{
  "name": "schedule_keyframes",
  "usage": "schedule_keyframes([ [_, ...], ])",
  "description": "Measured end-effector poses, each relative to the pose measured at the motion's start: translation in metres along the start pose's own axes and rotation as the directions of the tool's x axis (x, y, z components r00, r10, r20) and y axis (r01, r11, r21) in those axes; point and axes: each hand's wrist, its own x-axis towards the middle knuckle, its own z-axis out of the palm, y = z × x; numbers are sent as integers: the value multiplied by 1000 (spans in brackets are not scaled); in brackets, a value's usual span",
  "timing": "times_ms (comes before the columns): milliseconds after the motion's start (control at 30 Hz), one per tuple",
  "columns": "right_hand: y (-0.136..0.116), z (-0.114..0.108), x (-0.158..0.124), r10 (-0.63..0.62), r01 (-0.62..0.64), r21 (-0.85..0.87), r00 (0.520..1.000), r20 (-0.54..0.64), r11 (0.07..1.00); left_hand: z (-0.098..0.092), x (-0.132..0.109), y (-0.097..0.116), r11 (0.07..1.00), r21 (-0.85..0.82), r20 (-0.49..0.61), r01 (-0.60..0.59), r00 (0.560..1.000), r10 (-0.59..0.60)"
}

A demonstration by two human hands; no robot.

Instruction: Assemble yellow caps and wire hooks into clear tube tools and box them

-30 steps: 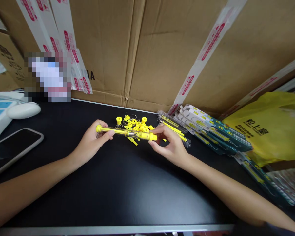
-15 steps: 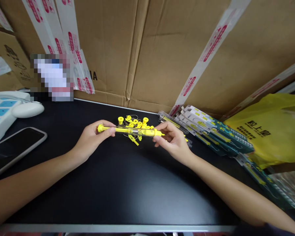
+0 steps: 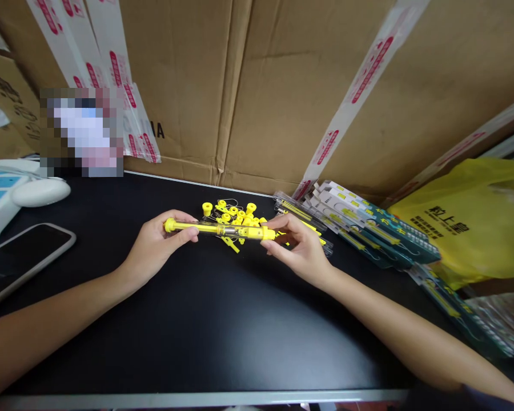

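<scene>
A slim spring scale (image 3: 231,230), a clear tube with yellow parts inside, is held level above the black tabletop. My left hand (image 3: 154,240) is closed around its left end, and a yellow knob sticks out past the fingers. At the other end, the thumb and fingers of my right hand (image 3: 297,242) pinch near the yellow end cap (image 3: 268,234). Just behind the tube lies a pile of small yellow parts (image 3: 240,216), caps and clips with thin wire hooks among them. The tube and my hands hide some of that pile.
Clear tubes with yellow strips (image 3: 302,210) lie right of the pile, beside stacked boxed spring scales (image 3: 364,220). A yellow plastic bag (image 3: 488,222) is at the right. At left are a phone (image 3: 25,262) and a power strip (image 3: 2,194). Cardboard (image 3: 282,103) rises behind.
The spring scale has shifted slightly left in view along with the surroundings. The yellow tip that stuck out beyond the right fingers no longer shows; a blunt yellow end is visible there.
</scene>
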Motion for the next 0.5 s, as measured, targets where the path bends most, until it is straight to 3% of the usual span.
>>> schedule_keyframes([
  [200, -3, 0, 0, -52, 52, -44, 999, 3, 998, 1, -1, 1, 995, 69, 19, -67, 998, 65],
  [500, -4, 0, 1, -30, 30, -36, 1000, 1, 999, 0, -3, -2, 992, 99, 12, -84, 996, 83],
])
